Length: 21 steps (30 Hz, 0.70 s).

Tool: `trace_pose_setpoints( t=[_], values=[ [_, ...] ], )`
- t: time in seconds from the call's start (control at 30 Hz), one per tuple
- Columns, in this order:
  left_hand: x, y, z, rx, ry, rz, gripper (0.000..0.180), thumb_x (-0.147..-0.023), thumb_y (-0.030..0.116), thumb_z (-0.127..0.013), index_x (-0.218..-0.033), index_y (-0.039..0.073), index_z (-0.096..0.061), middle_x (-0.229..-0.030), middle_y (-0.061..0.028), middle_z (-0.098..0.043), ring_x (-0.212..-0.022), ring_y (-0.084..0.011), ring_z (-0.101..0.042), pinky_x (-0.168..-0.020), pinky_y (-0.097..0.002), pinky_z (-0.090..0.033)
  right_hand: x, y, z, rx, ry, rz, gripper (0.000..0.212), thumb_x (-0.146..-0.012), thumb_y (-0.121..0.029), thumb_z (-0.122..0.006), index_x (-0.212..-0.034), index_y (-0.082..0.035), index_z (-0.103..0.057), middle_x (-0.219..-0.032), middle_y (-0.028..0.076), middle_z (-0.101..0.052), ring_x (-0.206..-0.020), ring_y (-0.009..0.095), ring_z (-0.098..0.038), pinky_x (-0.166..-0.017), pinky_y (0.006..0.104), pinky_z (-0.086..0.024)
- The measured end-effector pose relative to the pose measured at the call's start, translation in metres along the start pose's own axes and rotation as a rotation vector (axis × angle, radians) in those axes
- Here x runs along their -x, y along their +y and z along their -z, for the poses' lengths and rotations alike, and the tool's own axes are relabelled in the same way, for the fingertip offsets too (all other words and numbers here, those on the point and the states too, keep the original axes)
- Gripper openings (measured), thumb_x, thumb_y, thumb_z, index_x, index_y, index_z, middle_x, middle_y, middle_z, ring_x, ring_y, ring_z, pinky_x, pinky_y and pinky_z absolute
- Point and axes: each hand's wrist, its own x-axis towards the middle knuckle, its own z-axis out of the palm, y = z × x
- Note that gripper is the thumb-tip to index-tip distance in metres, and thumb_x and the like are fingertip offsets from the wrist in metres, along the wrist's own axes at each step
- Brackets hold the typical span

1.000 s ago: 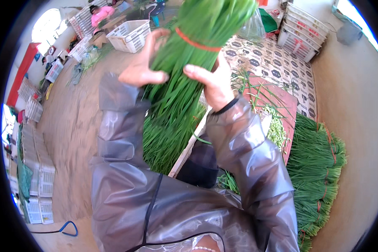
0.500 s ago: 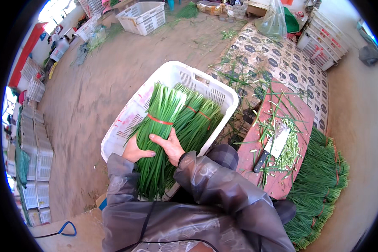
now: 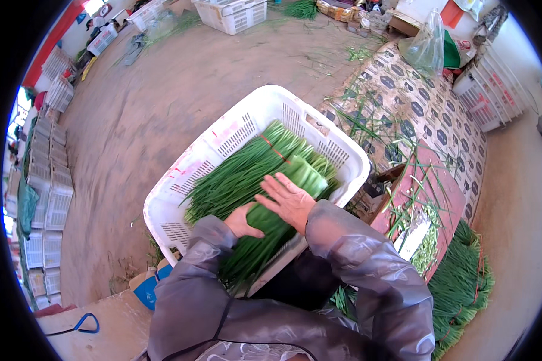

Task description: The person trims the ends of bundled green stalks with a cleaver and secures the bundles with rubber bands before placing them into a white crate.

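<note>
A white plastic crate [image 3: 176,180] stands in front of me with tied bundles of green chives [image 3: 238,174] lying in it. Another chive bundle [image 3: 274,231] lies along the crate's right side, its pale cut ends toward the far corner and its leaf tips toward me. My left hand [image 3: 245,221] grips this bundle from its left, thumb across the top. Flat on top of it rests my right hand [image 3: 288,203], fingers stretched and a little spread. The underside of the bundle is hidden.
To the right, a reddish board [image 3: 430,165] carries a knife [image 3: 414,237] and chopped chive pieces. More tied chives [image 3: 464,289] lie beyond it by the wall. Stacked white crates [image 3: 53,198] line the left; a blue dustpan-like piece [image 3: 146,293] sits near the crate's front.
The chive bundle has moved right and down onto the crate's right side, uncovering bundles at left. My right hand has gone from gripping it to lying flat on top. The view has shifted.
</note>
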Motion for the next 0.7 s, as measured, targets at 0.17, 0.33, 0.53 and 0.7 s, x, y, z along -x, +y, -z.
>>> trace_pose_setpoints(
  t=[0.17, 0.33, 0.53, 0.7],
  values=[
    [-0.016, -0.007, -0.007, -0.077, -0.220, 0.107, 0.091, -0.060, 0.014, -0.089, -0.138, -0.002, -0.045, -0.126, -0.0126, -0.060, -0.118, -0.0207, -0.054, -0.107, -0.0327, -0.039, 0.004, 0.002, -0.056, -0.113, 0.029, -0.027, 0.025, -0.082, -0.017, -0.056, -0.102, -0.005, -0.065, -0.074, 0.009, -0.060, -0.085, 0.030, -0.064, -0.116, 0.0639, -0.021],
    [-0.074, -0.019, 0.077, 0.046, -0.344, 0.215, 0.077, -0.080, 0.013, -0.079, -0.144, -0.002, -0.040, -0.131, -0.0160, -0.057, -0.125, -0.0213, -0.051, -0.107, -0.0397, -0.041, 0.000, -0.031, -0.054, -0.062, -0.113, 0.063, 0.033, -0.082, -0.019, -0.053, -0.109, -0.001, -0.063, -0.089, 0.012, -0.062, -0.099, 0.030, -0.061, -0.116, 0.0611, -0.024],
    [-0.206, -0.119, -0.018, -0.302, -0.033, -0.221, 0.043, -0.090, 0.012, -0.061, -0.131, 0.004, -0.053, -0.119, -0.0110, -0.061, -0.105, -0.0225, -0.062, -0.092, -0.0328, -0.048, 0.000, -0.039, -0.037, 0.050, -0.160, 0.097, 0.040, -0.088, -0.025, -0.048, -0.117, -0.001, -0.060, -0.103, 0.017, -0.064, -0.110, 0.035, -0.057, -0.111, 0.0593, -0.030],
    [-0.241, -0.136, -0.092, -1.072, 0.443, -0.217, 0.043, -0.088, 0.018, -0.057, -0.129, 0.006, -0.053, -0.110, -0.0150, -0.059, -0.099, -0.0330, -0.061, -0.084, -0.0422, -0.050, 0.023, -0.026, -0.050, -0.134, -0.122, -0.032, 0.044, -0.086, -0.021, -0.049, -0.123, 0.001, -0.057, -0.099, 0.017, -0.062, -0.106, 0.033, -0.058, -0.114, 0.0576, -0.028]
  ],
)
